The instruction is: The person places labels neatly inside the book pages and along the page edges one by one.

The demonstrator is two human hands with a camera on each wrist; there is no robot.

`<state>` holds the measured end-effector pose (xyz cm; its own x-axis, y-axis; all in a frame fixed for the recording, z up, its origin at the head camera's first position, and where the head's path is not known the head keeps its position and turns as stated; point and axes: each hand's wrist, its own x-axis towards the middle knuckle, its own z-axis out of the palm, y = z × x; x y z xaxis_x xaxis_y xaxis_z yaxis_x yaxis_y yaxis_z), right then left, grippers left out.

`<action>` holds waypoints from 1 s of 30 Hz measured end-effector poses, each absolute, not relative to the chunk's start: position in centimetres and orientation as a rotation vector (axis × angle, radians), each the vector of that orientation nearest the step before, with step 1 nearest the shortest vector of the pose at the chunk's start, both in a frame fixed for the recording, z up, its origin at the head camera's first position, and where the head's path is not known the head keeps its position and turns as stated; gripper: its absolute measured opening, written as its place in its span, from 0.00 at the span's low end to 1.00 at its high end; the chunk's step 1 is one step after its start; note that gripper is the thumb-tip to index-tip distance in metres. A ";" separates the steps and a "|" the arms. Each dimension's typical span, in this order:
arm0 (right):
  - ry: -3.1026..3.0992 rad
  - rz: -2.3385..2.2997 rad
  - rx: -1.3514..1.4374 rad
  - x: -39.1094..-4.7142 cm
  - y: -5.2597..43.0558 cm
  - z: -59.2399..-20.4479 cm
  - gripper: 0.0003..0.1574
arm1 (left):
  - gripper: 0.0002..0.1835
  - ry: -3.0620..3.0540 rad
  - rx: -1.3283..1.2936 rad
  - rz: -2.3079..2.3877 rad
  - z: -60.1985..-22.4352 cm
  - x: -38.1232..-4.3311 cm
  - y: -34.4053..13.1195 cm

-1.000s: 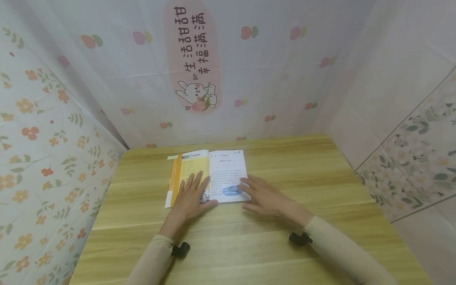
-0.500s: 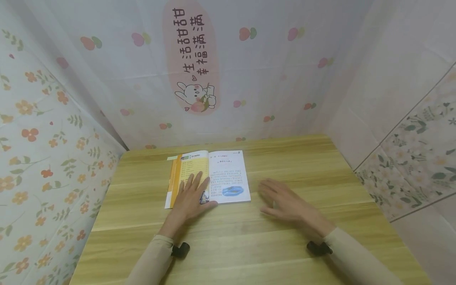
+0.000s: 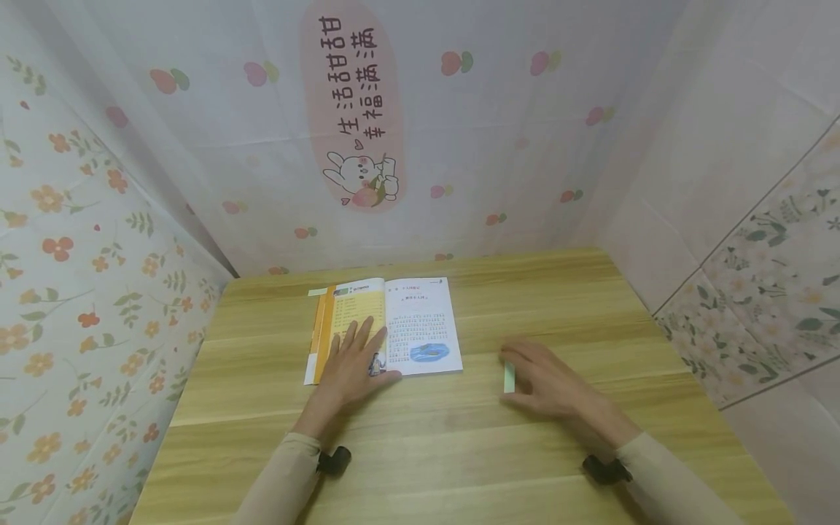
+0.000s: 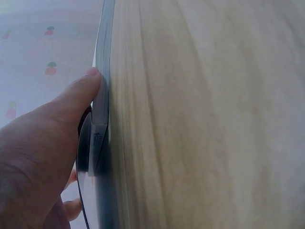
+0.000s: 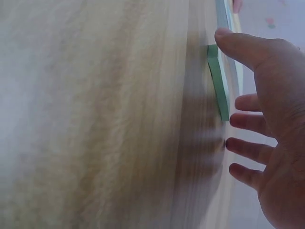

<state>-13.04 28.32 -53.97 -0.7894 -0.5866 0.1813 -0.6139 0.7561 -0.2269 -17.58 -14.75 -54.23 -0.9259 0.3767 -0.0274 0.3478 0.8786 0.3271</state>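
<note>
Lengthwise forward, the green strip [image 3: 509, 378]

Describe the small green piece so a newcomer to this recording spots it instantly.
On the wood-grain table, right of the open book, find the right hand. The green piece shows between its thumb and fingers; unlike the pale green tab at the book's far-left corner, it sits apart from the book.

The surface [image 3: 590, 313] is of yellowish wood with long grain lines. Behind it is a white curtain [image 3: 505, 146] with small fruits [image 3: 456, 63] and a pink patch [image 3: 316, 95], where dark writing [image 3: 351, 87] stands above a rabbit [image 3: 359, 170]. A cloth [image 3: 92, 306] with orange flowers [image 3: 57, 248] covers the left side; pale flowers [image 3: 761, 277] decorate the right wall [image 3: 709, 182].
</note>
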 end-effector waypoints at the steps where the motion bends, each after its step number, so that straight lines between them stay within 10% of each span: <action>1: -2.853 0.418 0.969 -13.0 28.4 -54.1 0.50 | 0.56 2.955 0.568 0.492 -54.2 -17.6 -14.7; 30: -2.892 0.386 0.920 -13.0 28.7 -54.1 0.49 | 0.55 2.952 0.563 0.512 -54.1 -17.6 -14.7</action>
<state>-13.03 28.72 -54.14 -0.8160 -0.5573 0.1538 -0.5781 0.7876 -0.2132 -17.57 -14.73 -54.11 -0.9276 0.3724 -0.0285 0.3411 0.8757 0.3418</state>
